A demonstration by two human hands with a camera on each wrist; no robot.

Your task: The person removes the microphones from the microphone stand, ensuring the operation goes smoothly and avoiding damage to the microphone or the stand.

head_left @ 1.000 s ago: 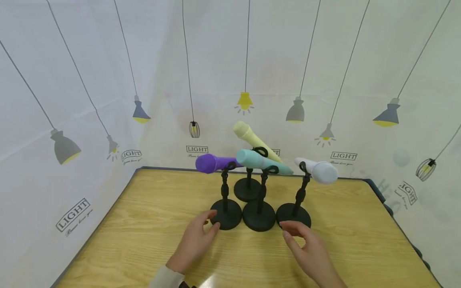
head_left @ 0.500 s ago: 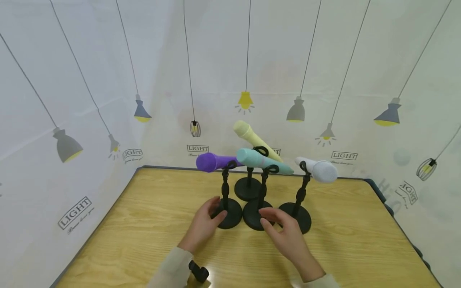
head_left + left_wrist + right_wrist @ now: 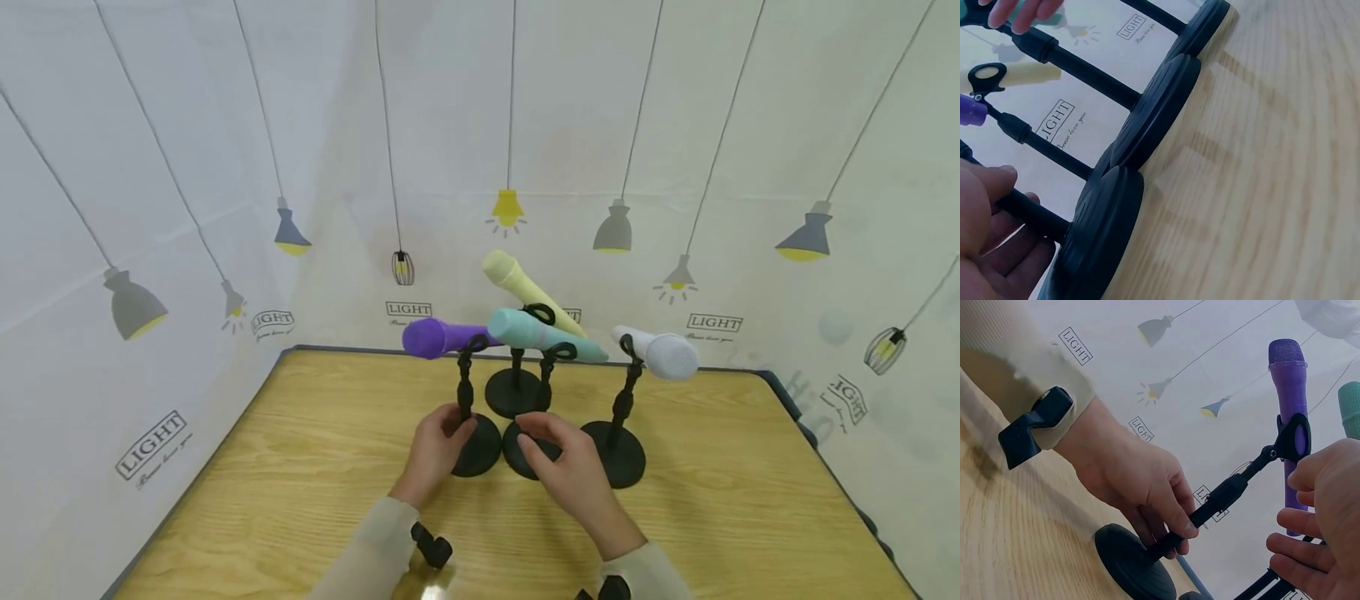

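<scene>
My left hand (image 3: 433, 454) grips the lower post of the left black microphone stand (image 3: 482, 454), whose clip holds a purple microphone (image 3: 444, 337). In the right wrist view the thumb and fingers close round that post just above the round base (image 3: 1135, 565). My right hand (image 3: 573, 468) holds nothing; its fingers are loosely bent in front of the middle stand (image 3: 525, 458), covering part of its base. That stand carries a teal microphone (image 3: 543, 331). To the right of this hand stands another one (image 3: 617, 458) bearing a white microphone (image 3: 667, 357).
A pale yellow microphone (image 3: 525, 287) tilts on a stand (image 3: 516, 392) behind the front row. The bases stand close together on the wooden table (image 3: 300, 467). A white curtain (image 3: 442, 108) printed with lamps rises behind and beside the table.
My left hand has moved forward and right, closing round the left stand's post. The right hand has moved left from the white microphone's stand to the middle stand. The stands look unmoved.
</scene>
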